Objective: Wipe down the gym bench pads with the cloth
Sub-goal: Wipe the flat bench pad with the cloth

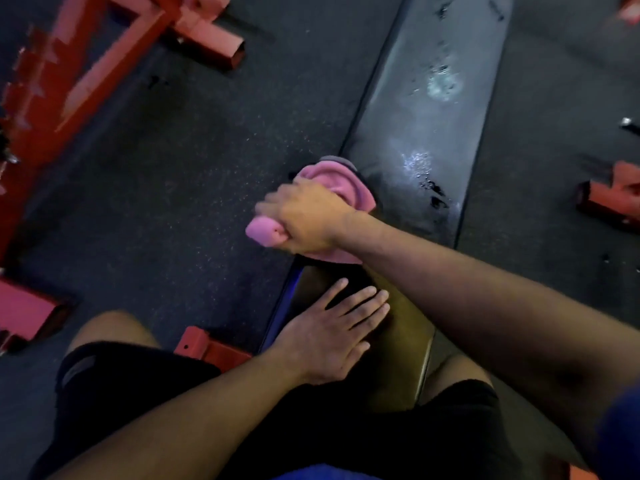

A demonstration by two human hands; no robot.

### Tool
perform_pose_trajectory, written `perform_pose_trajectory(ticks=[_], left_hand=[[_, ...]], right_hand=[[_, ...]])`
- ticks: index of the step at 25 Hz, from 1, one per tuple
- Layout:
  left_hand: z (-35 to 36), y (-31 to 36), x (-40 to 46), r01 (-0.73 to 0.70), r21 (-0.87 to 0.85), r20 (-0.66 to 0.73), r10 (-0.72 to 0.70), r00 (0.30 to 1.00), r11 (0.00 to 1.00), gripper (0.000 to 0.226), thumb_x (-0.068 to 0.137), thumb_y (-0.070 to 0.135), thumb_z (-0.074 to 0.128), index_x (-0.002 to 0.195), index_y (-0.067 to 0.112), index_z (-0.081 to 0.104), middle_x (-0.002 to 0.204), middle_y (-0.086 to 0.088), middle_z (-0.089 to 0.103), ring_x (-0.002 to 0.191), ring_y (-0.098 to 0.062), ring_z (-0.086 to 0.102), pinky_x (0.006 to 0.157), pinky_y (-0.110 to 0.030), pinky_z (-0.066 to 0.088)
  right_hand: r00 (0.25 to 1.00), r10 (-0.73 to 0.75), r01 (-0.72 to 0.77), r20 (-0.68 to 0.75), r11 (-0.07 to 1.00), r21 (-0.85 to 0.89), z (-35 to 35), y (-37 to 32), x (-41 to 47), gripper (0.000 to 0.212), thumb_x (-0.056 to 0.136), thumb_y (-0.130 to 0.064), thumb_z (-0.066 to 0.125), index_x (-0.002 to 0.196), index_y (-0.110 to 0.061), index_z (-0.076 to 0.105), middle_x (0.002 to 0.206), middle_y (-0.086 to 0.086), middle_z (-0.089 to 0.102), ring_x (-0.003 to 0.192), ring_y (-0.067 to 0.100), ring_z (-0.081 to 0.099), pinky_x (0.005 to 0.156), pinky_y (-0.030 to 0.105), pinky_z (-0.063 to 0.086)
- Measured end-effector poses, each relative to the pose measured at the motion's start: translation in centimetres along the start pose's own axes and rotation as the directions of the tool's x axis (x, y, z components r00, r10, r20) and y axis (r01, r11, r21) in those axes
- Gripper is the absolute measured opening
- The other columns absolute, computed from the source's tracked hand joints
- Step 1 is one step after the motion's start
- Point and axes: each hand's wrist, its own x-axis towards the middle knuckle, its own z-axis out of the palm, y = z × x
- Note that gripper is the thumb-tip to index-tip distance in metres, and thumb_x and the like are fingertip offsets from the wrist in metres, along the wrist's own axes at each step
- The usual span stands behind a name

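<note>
A long black bench pad (433, 109) runs from the middle of the view up to the top right, with wet patches and small tears on it. A second, shorter seat pad (405, 344) lies nearer to me. My right hand (308, 220) grips a bunched pink cloth (332, 181) at the near left corner of the long pad, by the gap between the two pads. My left hand (332, 334) rests flat on the seat pad with its fingers spread. I sit astride the bench in black shorts.
Red steel frame parts (114, 53) lie on the dark rubber floor (180, 174) at the upper left. More red feet show at the left edge (24, 313), under the bench (211, 348) and at the right (613, 195).
</note>
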Motion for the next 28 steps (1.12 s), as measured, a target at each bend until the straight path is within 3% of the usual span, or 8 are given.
perform_pose_trajectory(ticks=[1, 3, 5, 7, 11, 21, 26, 28], left_hand=[[-0.3, -0.2, 0.0, 0.012, -0.022, -0.024, -0.013, 1.0, 1.0, 0.065, 0.105, 0.042, 0.034, 0.164, 0.018, 0.021, 0.174, -0.001, 0.014, 0.16, -0.017, 0.013, 0.13, -0.046, 0.003], [-1.4, -2.0, 2.1, 0.065, -0.012, -0.152, -0.066, 0.986, 0.998, 0.06, 0.101, 0.039, 0.041, 0.157, 0.017, 0.042, 0.167, -0.003, 0.034, 0.151, -0.018, 0.037, 0.125, -0.04, 0.015], [-3.3, -4.9, 6.4, 0.196, 0.013, -0.31, -0.183, 0.933, 0.98, 0.061, 0.099, 0.037, 0.04, 0.154, 0.013, 0.048, 0.164, -0.008, 0.04, 0.149, -0.022, 0.041, 0.123, -0.044, 0.019], [-5.9, -8.0, 11.2, 0.296, 0.047, -0.314, -0.267, 0.911, 0.954, 0.064, 0.103, 0.037, 0.032, 0.161, 0.01, 0.033, 0.17, -0.009, 0.027, 0.157, -0.022, 0.024, 0.128, -0.049, 0.006], [-7.7, -11.3, 18.3, 0.351, 0.115, -0.132, -0.336, 0.932, 0.929, 0.064, 0.111, 0.039, 0.019, 0.166, 0.013, -0.002, 0.175, -0.006, -0.009, 0.16, -0.019, -0.011, 0.128, -0.049, -0.013], [-5.9, -12.8, 20.0, 0.355, 0.121, -0.179, -0.331, 0.927, 0.927, 0.066, 0.105, 0.046, 0.011, 0.166, 0.021, 0.007, 0.175, 0.0, -0.002, 0.161, -0.018, -0.005, 0.13, -0.051, -0.002], [-5.8, -13.1, 19.7, 0.337, 0.129, -0.196, -0.309, 0.931, 0.933, 0.067, 0.105, 0.044, 0.014, 0.166, 0.016, 0.015, 0.175, -0.006, 0.008, 0.161, -0.022, 0.004, 0.13, -0.054, 0.006], [-5.5, -13.2, 19.8, 0.328, 0.128, -0.207, -0.298, 0.932, 0.936, 0.067, 0.106, 0.044, 0.014, 0.166, 0.016, 0.014, 0.175, -0.006, 0.007, 0.161, -0.022, 0.004, 0.13, -0.054, 0.006]], right_hand=[[0.978, 0.102, -0.098, -0.179, 0.995, 0.033, -1.1, 1.4, -1.7, 0.024, 0.085, -0.041, 0.055, 0.101, -0.023, 0.06, 0.095, 0.0, 0.066, 0.088, 0.027, 0.064, 0.08, 0.042, 0.045], [0.821, 0.363, -0.368, -0.441, 0.927, 0.077, -3.0, 4.7, -7.8, 0.03, 0.08, -0.035, 0.056, 0.104, -0.017, 0.062, 0.095, 0.006, 0.064, 0.085, 0.031, 0.061, 0.078, 0.047, 0.047], [0.605, 0.583, -0.613, -0.542, 0.776, 0.15, -2.8, 7.1, -14.9, 0.041, 0.076, -0.031, 0.053, 0.109, -0.009, 0.063, 0.101, 0.012, 0.063, 0.088, 0.037, 0.061, 0.08, 0.053, 0.047], [0.455, 0.733, -0.73, -0.506, 0.632, 0.26, -0.1, 6.7, -19.2, 0.049, 0.08, -0.026, 0.051, 0.124, -0.006, 0.06, 0.117, 0.015, 0.062, 0.103, 0.038, 0.06, 0.094, 0.051, 0.043], [0.616, 0.742, -0.728, -0.262, 0.664, 0.169, 6.6, 1.8, -18.6, 0.075, 0.086, -0.035, 0.057, 0.157, -0.023, 0.037, 0.164, 0.005, 0.034, 0.151, 0.03, 0.028, 0.124, 0.053, 0.018], [0.293, 0.888, -0.893, -0.353, 0.386, 0.23, 2.7, 21.8, -12.5, 0.065, 0.079, -0.025, 0.058, 0.143, -0.028, 0.053, 0.145, 0.0, 0.053, 0.129, 0.03, 0.049, 0.109, 0.048, 0.035], [0.376, 0.871, -0.835, -0.317, 0.467, 0.293, 6.4, 7.3, -15.9, 0.069, 0.084, -0.03, 0.056, 0.152, -0.025, 0.048, 0.158, 0.001, 0.045, 0.146, 0.028, 0.037, 0.123, 0.052, 0.022], [0.411, 0.848, -0.808, -0.335, 0.509, 0.297, 6.7, 7.3, -16.3, 0.065, 0.086, -0.029, 0.054, 0.151, -0.027, 0.048, 0.158, -0.002, 0.044, 0.147, 0.026, 0.036, 0.123, 0.052, 0.022]])
